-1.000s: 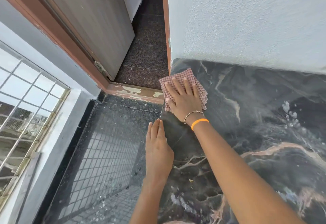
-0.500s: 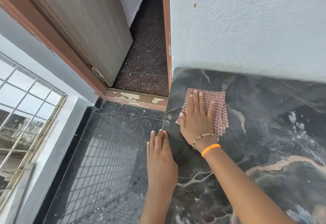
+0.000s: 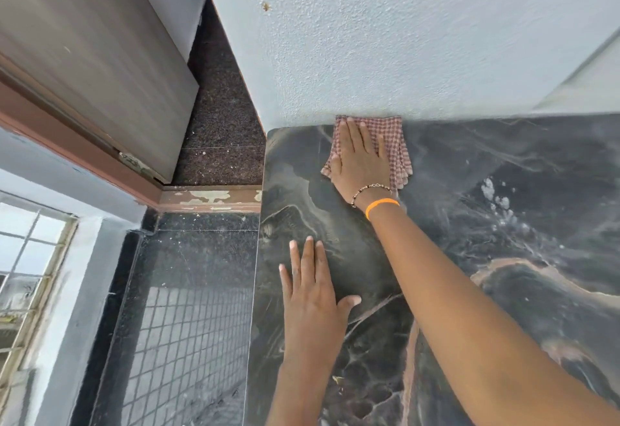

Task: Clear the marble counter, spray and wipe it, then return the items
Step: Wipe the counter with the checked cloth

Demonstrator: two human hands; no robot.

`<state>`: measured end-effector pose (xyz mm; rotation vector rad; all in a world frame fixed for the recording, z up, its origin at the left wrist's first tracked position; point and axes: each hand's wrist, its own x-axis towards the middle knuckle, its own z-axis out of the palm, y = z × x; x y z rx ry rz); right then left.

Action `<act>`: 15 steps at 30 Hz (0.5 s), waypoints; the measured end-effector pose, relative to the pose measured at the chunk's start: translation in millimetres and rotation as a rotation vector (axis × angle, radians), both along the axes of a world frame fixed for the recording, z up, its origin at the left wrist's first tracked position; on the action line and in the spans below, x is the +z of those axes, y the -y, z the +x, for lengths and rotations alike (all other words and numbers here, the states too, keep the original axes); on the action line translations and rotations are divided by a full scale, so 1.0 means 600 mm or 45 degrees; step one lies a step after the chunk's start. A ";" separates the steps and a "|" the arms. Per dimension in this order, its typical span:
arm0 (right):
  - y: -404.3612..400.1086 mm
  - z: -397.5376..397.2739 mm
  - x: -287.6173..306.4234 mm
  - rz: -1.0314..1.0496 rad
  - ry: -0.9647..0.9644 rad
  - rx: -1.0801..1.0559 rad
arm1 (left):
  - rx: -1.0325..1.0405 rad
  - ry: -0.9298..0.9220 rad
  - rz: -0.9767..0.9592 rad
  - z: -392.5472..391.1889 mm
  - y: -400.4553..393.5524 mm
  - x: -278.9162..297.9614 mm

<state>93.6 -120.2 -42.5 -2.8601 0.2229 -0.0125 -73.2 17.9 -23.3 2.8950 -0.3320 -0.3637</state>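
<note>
The dark marble counter (image 3: 486, 291) with tan veins fills the right half of the head view. A folded red-and-white checked cloth (image 3: 392, 143) lies flat at the counter's far edge, right against the wall. My right hand (image 3: 360, 160) presses on it with straight fingers; the wrist wears a bead bracelet and an orange band. My left hand (image 3: 312, 298) rests flat on the marble near the counter's left edge, fingers straight and slightly spread. White foam specks (image 3: 500, 204) sit on the marble to the right of the cloth.
A pale textured wall (image 3: 385, 39) bounds the counter's far side. To the left are a lower black granite ledge (image 3: 198, 258), a peeling brown door frame sill (image 3: 211, 195), an open grey door (image 3: 90, 49) and a barred window (image 3: 23, 274).
My right hand has slid the cloth away from the counter's left edge, rightward and back to the wall. My left hand has moved further onto the marble and spread its fingers.
</note>
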 end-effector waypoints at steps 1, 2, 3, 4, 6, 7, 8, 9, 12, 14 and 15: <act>0.036 -0.009 0.000 -0.008 0.004 -0.050 | -0.025 0.014 -0.001 0.000 0.009 -0.001; 0.071 -0.019 0.000 -0.020 0.003 -0.095 | -0.035 -0.006 0.002 0.000 0.017 -0.002; 0.105 -0.029 0.000 -0.035 0.001 -0.131 | -0.037 -0.032 0.008 -0.001 0.024 0.000; 0.137 -0.038 0.000 -0.046 0.000 -0.163 | -0.032 -0.070 -0.004 0.000 0.029 0.006; 0.195 -0.055 -0.002 -0.058 -0.003 -0.237 | -0.001 -0.107 -0.064 0.004 0.035 0.016; 0.221 -0.065 -0.003 -0.065 -0.016 -0.284 | 0.009 -0.122 -0.100 0.004 0.035 0.017; 0.246 -0.075 -0.003 -0.072 -0.036 -0.338 | 0.025 -0.130 -0.131 0.004 0.033 0.018; 0.268 -0.087 -0.003 -0.081 -0.063 -0.402 | 0.038 -0.128 -0.147 0.004 0.032 0.020; 0.303 -0.128 0.000 -0.067 -0.139 -0.599 | 0.077 -0.134 -0.189 0.003 0.037 0.025; 0.289 -0.155 0.003 -0.035 -0.163 -0.670 | 0.080 -0.150 -0.165 0.004 0.038 0.024; 0.272 -0.168 0.004 -0.028 -0.179 -0.674 | 0.082 -0.165 -0.148 0.004 0.039 0.023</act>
